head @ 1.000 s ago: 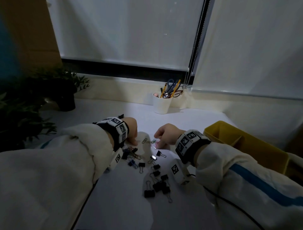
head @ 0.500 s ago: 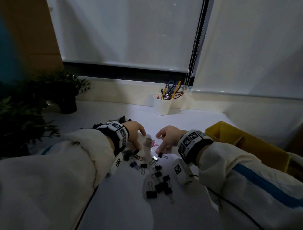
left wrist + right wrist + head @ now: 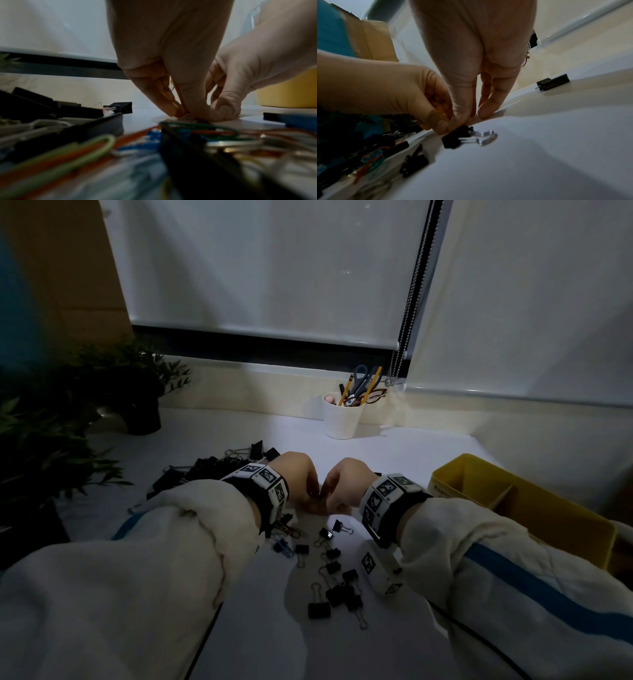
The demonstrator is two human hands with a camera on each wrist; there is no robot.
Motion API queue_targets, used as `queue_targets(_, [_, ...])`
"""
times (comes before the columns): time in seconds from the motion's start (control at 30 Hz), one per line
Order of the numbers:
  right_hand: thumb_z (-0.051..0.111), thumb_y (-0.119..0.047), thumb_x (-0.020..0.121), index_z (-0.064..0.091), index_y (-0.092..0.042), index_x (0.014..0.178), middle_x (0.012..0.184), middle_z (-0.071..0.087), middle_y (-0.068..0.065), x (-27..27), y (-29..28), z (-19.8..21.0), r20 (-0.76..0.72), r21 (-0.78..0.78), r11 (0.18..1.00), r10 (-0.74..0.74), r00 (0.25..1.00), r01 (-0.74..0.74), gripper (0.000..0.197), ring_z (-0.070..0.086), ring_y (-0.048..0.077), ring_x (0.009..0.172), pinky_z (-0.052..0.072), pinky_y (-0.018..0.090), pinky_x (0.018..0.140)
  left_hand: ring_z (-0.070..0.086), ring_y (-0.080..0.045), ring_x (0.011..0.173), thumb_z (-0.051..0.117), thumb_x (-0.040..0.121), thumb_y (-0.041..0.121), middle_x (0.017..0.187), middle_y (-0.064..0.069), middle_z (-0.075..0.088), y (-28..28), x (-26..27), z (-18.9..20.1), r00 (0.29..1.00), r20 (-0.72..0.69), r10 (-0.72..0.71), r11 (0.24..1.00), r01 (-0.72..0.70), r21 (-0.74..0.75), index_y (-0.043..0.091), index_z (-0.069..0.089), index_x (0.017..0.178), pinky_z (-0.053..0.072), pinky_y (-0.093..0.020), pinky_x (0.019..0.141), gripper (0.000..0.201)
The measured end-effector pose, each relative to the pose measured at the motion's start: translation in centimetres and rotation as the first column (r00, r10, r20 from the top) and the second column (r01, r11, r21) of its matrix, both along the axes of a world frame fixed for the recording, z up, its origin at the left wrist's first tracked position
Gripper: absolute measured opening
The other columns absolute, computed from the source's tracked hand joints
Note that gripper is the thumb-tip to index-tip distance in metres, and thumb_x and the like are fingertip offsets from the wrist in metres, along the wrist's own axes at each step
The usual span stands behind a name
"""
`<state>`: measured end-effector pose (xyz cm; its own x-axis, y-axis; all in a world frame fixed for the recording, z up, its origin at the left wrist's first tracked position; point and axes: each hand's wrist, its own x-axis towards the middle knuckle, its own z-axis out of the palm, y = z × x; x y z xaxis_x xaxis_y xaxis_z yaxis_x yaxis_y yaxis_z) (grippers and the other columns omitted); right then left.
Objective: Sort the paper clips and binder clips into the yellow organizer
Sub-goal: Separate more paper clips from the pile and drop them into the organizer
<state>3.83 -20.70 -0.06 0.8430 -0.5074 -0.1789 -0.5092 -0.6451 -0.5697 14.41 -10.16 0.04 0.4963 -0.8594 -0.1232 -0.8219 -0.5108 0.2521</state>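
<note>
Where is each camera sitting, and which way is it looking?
Head: worn high, looking forward and down at both sleeves, left hand, right hand and yellow organizer.
Left wrist: low above the table, facing both hands' fingertips.
Right wrist: looking down along its fingers at a black binder clip.
All three views show both hands meeting.

The left hand [image 3: 297, 478] and right hand [image 3: 343, 483] have closed the gap that lay between them — their fingertips now meet on the table [image 3: 394, 446], bunched over a few small paper clips [image 3: 187, 115]. The head view has tilted down a little — a heap of large black binder clips [image 3: 205, 470] beyond the left hand now shows.
</note>
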Motion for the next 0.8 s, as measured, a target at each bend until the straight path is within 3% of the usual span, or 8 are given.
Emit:
queue_targets(0.2, [0.077, 0.005, 0.066, 0.078, -0.01, 0.082, 0.083, 0.075, 0.007, 0.46, -0.6, -0.68, 0.0, -0.033, 0.998, 0.052, 0.999, -0.052, 0.022, 0.071, 0.023, 0.082, 0.062, 0.035, 0.072, 0.066, -0.014, 0.077, 0.081, 0.075, 0.027, 0.077, 0.008, 0.07, -0.43, -0.29, -0.08, 1.0, -0.002, 0.001, 0.999, -0.001, 0.047, 0.023, 0.078, 0.09, 0.05, -0.022, 0.068, 0.015])
queue_targets(0.3, [0.074, 0.004, 0.071, 0.077, -0.01, 0.083, 0.083, 0.074, 0.006, 0.64, -0.79, -0.91, -0.031, -0.055, 0.993, 0.099, 0.995, -0.101, 0.019, 0.069, 0.02, 0.078, 0.057, 0.026, 0.059, 0.062, -0.014, 0.07, 0.078, 0.08, 0.023, 0.075, 0.006, 0.066, -0.57, -0.19, -0.36, 1.0, -0.015, -0.022, 0.997, 0.024, 0.078, 0.019, 0.077, 0.096, 0.045, -0.02, 0.061, 0.017])
queue_targets(0.43, [0.069, 0.002, 0.076, 0.075, -0.011, 0.088, 0.081, 0.071, 0.005, 0.73, -0.95, -1.03, -0.085, -0.085, 0.985, 0.146, 0.986, -0.153, 0.018, 0.064, 0.017, 0.07, 0.048, 0.021, 0.055, 0.062, -0.017, 0.079, 0.076, 0.082, 0.024, 0.092, -0.001, 0.071, -0.69, -0.18, -0.82, 1.0, -0.019, -0.022, 0.996, 0.023, 0.086, 0.016, 0.074, 0.103, 0.044, -0.021, 0.067, 0.023])
queue_targets(0.63, [0.064, 0.0, 0.081, 0.069, -0.011, 0.083, 0.076, 0.067, 0.007, 0.51, -0.89, -0.79, -0.119, -0.147, 0.968, 0.189, 0.975, -0.206, 0.013, 0.062, 0.019, 0.066, 0.049, 0.024, 0.058, 0.062, -0.019, 0.085, 0.078, 0.079, 0.026, 0.091, 0.0, 0.069, -0.65, -0.27, -0.66, 1.0, 0.007, -0.02, 0.999, 0.02, 0.037, 0.017, 0.074, 0.101, 0.04, -0.02, 0.065, 0.024])
queue_targets(0.8, [0.062, -0.001, 0.084, 0.072, -0.004, 0.097, 0.091, 0.067, 0.011, 0.16, -0.1, -0.13, -0.15, -0.262, 0.934, 0.209, 0.966, -0.243, 0.017, 0.057, 0.02, 0.081, 0.043, 0.025, 0.064, 0.059, -0.018, 0.081, 0.078, 0.08, 0.024, 0.093, -0.002, 0.069, -0.55, -0.74, -0.32, 1.0, -0.004, 0.005, 1.0, -0.005, 0.025, 0.017, 0.072, 0.098, 0.042, -0.022, 0.07, 0.021])
